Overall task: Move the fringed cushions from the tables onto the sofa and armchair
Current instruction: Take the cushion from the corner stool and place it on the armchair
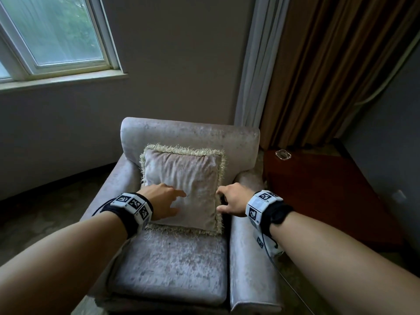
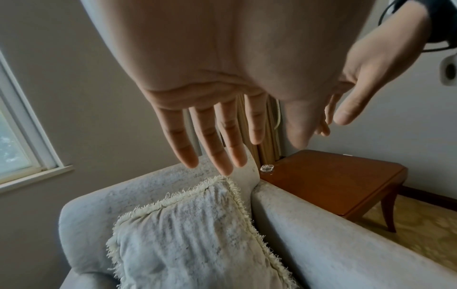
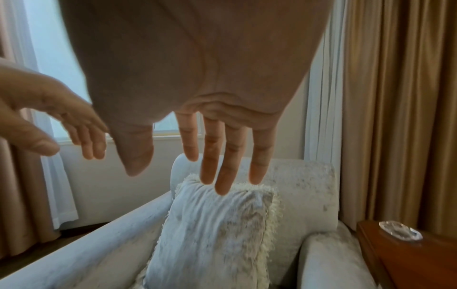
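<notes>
A pale fringed cushion (image 1: 181, 178) stands on the seat of the grey velvet armchair (image 1: 172, 264) and leans on its backrest. My left hand (image 1: 176, 202) is over the cushion's lower left face, fingers straight and spread. My right hand (image 1: 221, 201) is at the cushion's right fringe, by the armrest, and is also open. In the left wrist view the left hand (image 2: 257, 135) hangs above the cushion (image 2: 188, 244) and holds nothing. In the right wrist view the right hand (image 3: 188, 152) hangs spread over the cushion (image 3: 212, 234). I cannot tell whether either hand touches the fabric.
A dark wooden side table (image 1: 329, 189) stands right of the armchair, with a glass ashtray (image 1: 283, 154) at its back corner. Brown curtains (image 1: 329, 64) hang behind the table. A window (image 1: 52, 30) is at upper left. Carpet lies left of the chair.
</notes>
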The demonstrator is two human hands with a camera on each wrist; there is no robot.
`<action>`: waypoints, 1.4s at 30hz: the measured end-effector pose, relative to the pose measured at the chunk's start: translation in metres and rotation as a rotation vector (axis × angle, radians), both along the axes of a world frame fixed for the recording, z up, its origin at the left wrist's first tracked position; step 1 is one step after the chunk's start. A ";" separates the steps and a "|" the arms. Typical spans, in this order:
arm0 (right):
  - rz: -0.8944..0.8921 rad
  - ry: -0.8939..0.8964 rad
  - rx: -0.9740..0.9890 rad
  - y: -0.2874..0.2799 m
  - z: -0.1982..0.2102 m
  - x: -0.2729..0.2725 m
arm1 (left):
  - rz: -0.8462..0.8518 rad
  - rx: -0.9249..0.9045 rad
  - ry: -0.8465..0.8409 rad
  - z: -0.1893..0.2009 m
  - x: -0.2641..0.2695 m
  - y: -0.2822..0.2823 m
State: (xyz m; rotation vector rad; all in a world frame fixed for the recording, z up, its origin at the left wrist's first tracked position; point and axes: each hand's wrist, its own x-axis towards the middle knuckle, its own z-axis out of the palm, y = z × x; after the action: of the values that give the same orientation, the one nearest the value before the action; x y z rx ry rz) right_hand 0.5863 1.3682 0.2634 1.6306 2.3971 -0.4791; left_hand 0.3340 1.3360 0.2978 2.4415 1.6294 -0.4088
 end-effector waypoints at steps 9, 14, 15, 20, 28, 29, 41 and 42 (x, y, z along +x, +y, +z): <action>0.000 0.019 -0.152 0.031 -0.055 -0.010 | 0.111 -0.014 0.056 -0.050 -0.034 0.040; -0.127 0.062 -0.136 0.078 -0.094 -0.020 | 0.172 -0.045 -0.011 -0.100 -0.069 0.107; -0.168 0.074 -0.132 0.089 -0.104 -0.022 | 0.191 -0.042 -0.048 -0.114 -0.078 0.124; -0.339 0.111 -0.107 0.148 -0.179 -0.034 | 0.368 -0.007 -0.257 -0.206 -0.123 0.197; -0.546 0.269 -0.123 0.223 -0.300 -0.064 | 0.511 0.028 -0.335 -0.346 -0.158 0.286; -0.577 0.273 -0.120 0.232 -0.309 -0.067 | 0.519 0.046 -0.352 -0.356 -0.157 0.293; -0.674 0.376 -0.081 0.269 -0.388 -0.084 | 0.718 0.046 -0.691 -0.431 -0.181 0.318; -0.681 0.385 -0.077 0.270 -0.391 -0.086 | 0.722 0.020 -0.722 -0.433 -0.180 0.321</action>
State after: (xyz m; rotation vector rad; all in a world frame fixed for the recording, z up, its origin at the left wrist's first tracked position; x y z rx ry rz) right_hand 0.5001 1.6384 -0.1273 2.4881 1.9351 -1.0599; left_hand 0.1535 1.6566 -0.1355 1.5221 1.9368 0.5277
